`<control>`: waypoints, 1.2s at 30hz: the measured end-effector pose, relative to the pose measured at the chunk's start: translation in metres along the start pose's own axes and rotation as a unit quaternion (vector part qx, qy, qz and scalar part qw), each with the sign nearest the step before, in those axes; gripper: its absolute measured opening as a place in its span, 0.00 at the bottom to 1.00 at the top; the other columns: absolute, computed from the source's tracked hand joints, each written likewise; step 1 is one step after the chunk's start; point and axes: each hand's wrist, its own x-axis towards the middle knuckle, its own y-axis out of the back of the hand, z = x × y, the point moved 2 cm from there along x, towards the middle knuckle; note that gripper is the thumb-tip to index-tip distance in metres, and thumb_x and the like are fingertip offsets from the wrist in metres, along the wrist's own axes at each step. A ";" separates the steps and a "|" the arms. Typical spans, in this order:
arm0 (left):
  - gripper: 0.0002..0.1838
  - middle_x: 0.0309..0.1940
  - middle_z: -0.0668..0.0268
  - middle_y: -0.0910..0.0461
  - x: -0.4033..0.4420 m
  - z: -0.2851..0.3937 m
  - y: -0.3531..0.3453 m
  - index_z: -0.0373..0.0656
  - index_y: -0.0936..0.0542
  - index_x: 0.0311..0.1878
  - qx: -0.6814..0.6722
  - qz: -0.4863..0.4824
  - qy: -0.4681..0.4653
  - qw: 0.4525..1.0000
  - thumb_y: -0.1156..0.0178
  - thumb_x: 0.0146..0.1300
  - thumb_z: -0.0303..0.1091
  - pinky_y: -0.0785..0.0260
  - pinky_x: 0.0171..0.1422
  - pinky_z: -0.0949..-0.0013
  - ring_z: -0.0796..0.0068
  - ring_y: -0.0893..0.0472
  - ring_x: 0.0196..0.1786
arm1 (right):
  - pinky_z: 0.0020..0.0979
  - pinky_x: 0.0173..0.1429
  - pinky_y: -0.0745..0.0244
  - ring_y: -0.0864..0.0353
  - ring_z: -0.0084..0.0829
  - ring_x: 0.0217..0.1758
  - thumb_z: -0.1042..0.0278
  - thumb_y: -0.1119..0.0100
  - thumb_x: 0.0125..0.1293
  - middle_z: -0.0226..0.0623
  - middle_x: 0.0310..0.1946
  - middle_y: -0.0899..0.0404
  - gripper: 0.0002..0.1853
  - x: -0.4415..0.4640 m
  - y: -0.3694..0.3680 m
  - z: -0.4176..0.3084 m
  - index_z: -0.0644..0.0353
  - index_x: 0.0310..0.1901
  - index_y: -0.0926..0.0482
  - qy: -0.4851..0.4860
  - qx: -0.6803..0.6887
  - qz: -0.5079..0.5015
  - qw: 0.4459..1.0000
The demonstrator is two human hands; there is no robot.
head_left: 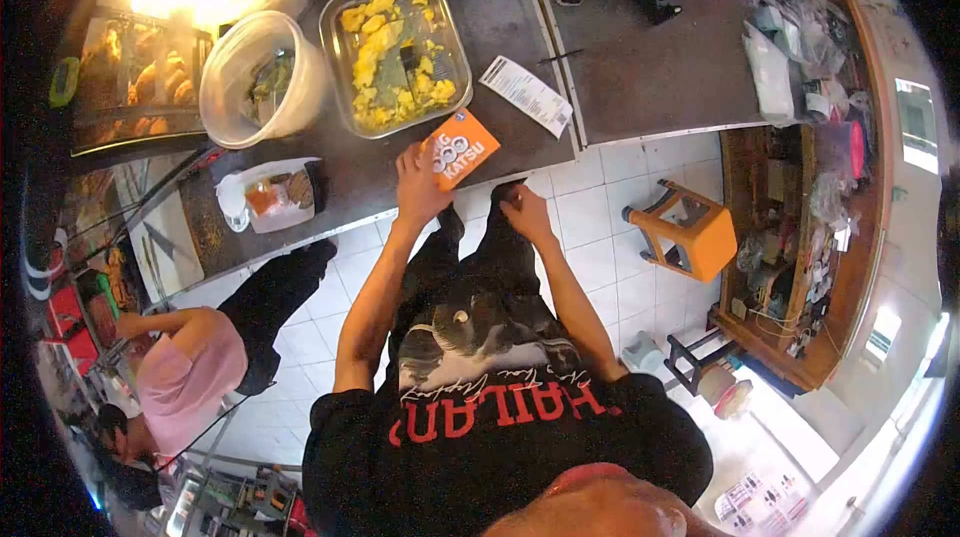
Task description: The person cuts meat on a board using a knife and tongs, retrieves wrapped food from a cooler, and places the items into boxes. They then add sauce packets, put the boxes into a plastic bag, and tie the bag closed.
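Note:
My left hand [422, 182] grips the left edge of a flat orange box [468, 150] printed with white lettering that includes "KATSU". The box lies at the front edge of the dark counter. Low beside that edge, over my dark trousers, my right hand [526, 213] hangs with its fingers loosely bent and apart; I see nothing in it. Behind the box stands a clear rectangular tray [463, 87] with yellow food pieces [377, 47] in it. A white printed paper slip [527, 95] lies to the right of the box.
A translucent tub [225, 102] and a small packed food container [285, 222] stand left on the counter [640, 77]. Plastic bags [785, 57] lie at the far right. An orange stool [700, 227] is on the tiled floor. Another person in pink [190, 372] stands at left.

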 end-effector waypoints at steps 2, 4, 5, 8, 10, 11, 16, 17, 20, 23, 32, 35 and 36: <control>0.55 0.64 0.48 0.36 0.007 0.027 -0.002 0.46 0.39 0.72 -0.036 -0.016 -0.003 0.999 0.25 0.35 0.33 0.35 0.67 0.47 0.42 0.36 0.64 | 0.39 0.36 0.21 0.14 0.43 0.30 0.60 0.29 0.56 0.47 0.26 0.15 0.18 -0.019 0.014 0.021 0.63 0.43 0.20 -0.018 -0.040 0.029 0.999; 0.53 0.63 0.49 0.36 0.021 0.065 -0.006 0.45 0.37 0.71 -0.067 -0.028 -0.018 0.997 0.25 0.35 0.33 0.33 0.66 0.49 0.42 0.36 0.65 | 0.37 0.34 0.21 0.13 0.40 0.28 0.61 0.29 0.57 0.46 0.26 0.15 0.18 -0.038 0.025 0.036 0.63 0.44 0.19 -0.033 -0.023 0.048 0.998; 0.52 0.62 0.49 0.35 0.033 0.087 -0.010 0.45 0.36 0.70 -0.081 -0.030 -0.031 0.996 0.25 0.35 0.33 0.32 0.65 0.50 0.43 0.36 0.64 | 0.36 0.33 0.21 0.13 0.38 0.27 0.61 0.29 0.57 0.45 0.26 0.15 0.17 -0.044 0.029 0.042 0.62 0.44 0.19 -0.048 -0.011 0.042 0.998; 0.54 0.63 0.49 0.36 0.071 0.127 -0.056 0.47 0.36 0.71 -0.090 -0.016 -0.080 0.993 0.22 0.35 0.41 0.32 0.66 0.51 0.42 0.37 0.65 | 0.32 0.26 0.22 0.16 0.28 0.23 0.62 0.29 0.60 0.44 0.26 0.15 0.17 -0.046 0.026 0.064 0.62 0.45 0.19 -0.104 0.030 0.002 0.994; 0.54 0.66 0.49 0.39 0.097 0.140 -0.099 0.45 0.38 0.72 -0.075 -0.042 -0.070 0.994 0.24 0.40 0.47 0.35 0.68 0.44 0.42 0.40 0.69 | 0.31 0.24 0.22 0.17 0.26 0.22 0.63 0.29 0.61 0.43 0.26 0.15 0.16 -0.039 0.021 0.058 0.62 0.46 0.19 -0.095 0.054 -0.004 0.994; 0.53 0.67 0.49 0.40 0.105 0.131 -0.124 0.45 0.38 0.72 -0.055 -0.048 -0.085 0.994 0.25 0.42 0.48 0.36 0.68 0.42 0.43 0.41 0.71 | 0.31 0.23 0.22 0.18 0.25 0.22 0.63 0.30 0.62 0.42 0.25 0.16 0.16 -0.036 0.023 0.048 0.62 0.46 0.20 -0.096 0.093 -0.008 0.991; 0.44 0.67 0.49 0.34 0.068 0.110 -0.034 0.42 0.31 0.67 -0.152 0.095 -0.118 0.977 0.27 0.45 0.41 0.38 0.67 0.45 0.45 0.35 0.69 | 0.35 0.26 0.24 0.18 0.31 0.23 0.61 0.32 0.63 0.40 0.24 0.17 0.16 0.004 0.007 -0.018 0.64 0.44 0.20 0.012 0.000 -0.060 0.998; 0.39 0.63 0.51 0.29 0.054 0.088 -0.007 0.42 0.28 0.64 -0.141 0.119 -0.094 0.978 0.28 0.46 0.40 0.37 0.67 0.46 0.47 0.32 0.67 | 0.37 0.31 0.22 0.17 0.34 0.26 0.58 0.32 0.63 0.42 0.25 0.17 0.17 0.014 0.001 -0.044 0.64 0.44 0.20 0.083 -0.096 -0.062 0.990; 0.28 0.51 0.56 0.21 -0.009 -0.026 0.052 0.41 0.22 0.55 -0.043 0.277 0.043 0.959 0.35 0.46 0.31 0.37 0.62 0.49 0.54 0.25 0.57 | 0.39 0.43 0.20 0.13 0.42 0.37 0.50 0.33 0.62 0.46 0.32 0.15 0.22 0.053 -0.080 -0.098 0.63 0.47 0.19 0.198 0.016 -0.115 0.973; 0.27 0.53 0.50 0.22 -0.084 -0.156 0.108 0.36 0.25 0.59 0.089 0.420 0.227 0.874 0.35 0.53 0.29 0.38 0.65 0.50 0.47 0.27 0.58 | 0.41 0.48 0.20 0.13 0.44 0.43 0.46 0.31 0.58 0.49 0.36 0.15 0.28 0.048 -0.146 -0.242 0.62 0.50 0.19 0.185 0.031 -0.196 0.962; 0.19 0.39 0.47 0.16 -0.156 -0.320 0.124 0.33 0.19 0.49 -0.019 0.318 0.394 0.862 0.37 0.62 0.40 0.25 0.48 0.56 0.51 0.16 0.41 | 0.54 0.53 0.23 0.18 0.59 0.46 0.61 0.44 0.59 0.59 0.44 0.18 0.22 0.066 -0.250 -0.277 0.65 0.52 0.29 0.169 -0.077 -0.192 0.964; 0.13 0.28 0.52 0.15 -0.141 -0.241 0.105 0.38 0.15 0.43 -0.048 0.305 0.369 0.877 0.36 0.60 0.37 0.23 0.38 0.59 0.57 0.14 0.31 | 0.48 0.48 0.21 0.16 0.53 0.43 0.62 0.42 0.59 0.57 0.38 0.17 0.20 0.079 -0.206 -0.215 0.60 0.52 0.25 0.178 -0.050 -0.193 0.964; 0.14 0.29 0.51 0.15 -0.141 -0.215 0.094 0.38 0.15 0.45 -0.103 0.297 0.365 0.876 0.36 0.60 0.36 0.24 0.38 0.60 0.58 0.14 0.31 | 0.46 0.45 0.21 0.15 0.50 0.41 0.61 0.40 0.58 0.56 0.36 0.17 0.19 0.082 -0.184 -0.192 0.58 0.51 0.23 0.154 -0.032 -0.206 0.966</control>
